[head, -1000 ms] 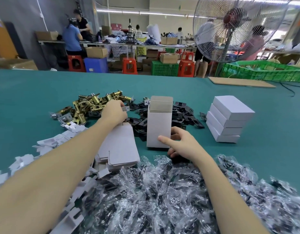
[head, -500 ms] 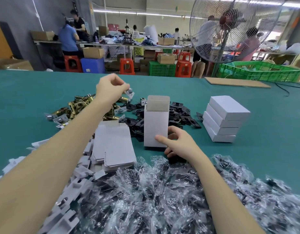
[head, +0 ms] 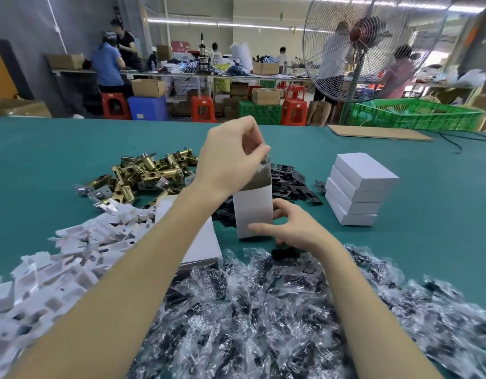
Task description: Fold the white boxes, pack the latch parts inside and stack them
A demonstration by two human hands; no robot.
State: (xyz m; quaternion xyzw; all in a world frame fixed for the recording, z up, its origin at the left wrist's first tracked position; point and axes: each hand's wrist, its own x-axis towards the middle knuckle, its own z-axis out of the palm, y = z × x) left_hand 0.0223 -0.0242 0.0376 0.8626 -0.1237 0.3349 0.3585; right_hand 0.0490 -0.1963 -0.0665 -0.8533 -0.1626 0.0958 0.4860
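Note:
An upright white box [head: 254, 214] stands open-topped on the green table [head: 45, 160]. My right hand [head: 291, 228] holds it at the base, thumb across the front. My left hand [head: 230, 157] hovers over the box mouth, its fingers pinching a small silvery latch part [head: 265, 162] at the rim. Brass latch parts [head: 151, 173] lie in a heap at the left. Black strike plates [head: 291, 181] lie behind the box. Several closed white boxes [head: 359, 187] are stacked at the right. Flat unfolded boxes [head: 200, 242] lie under my left forearm.
White plastic pieces [head: 58, 255] spread over the near left. Crinkled clear bags with dark parts [head: 263, 310] cover the near edge. A cardboard sheet [head: 378, 132] and a black cable [head: 460, 140] lie far right. Beyond the table stand a fan [head: 367, 47], green crates and people.
My left hand lifted a small latch part from the brass heap and carried it right, to the mouth of the upright box. My right hand stayed at the box base.

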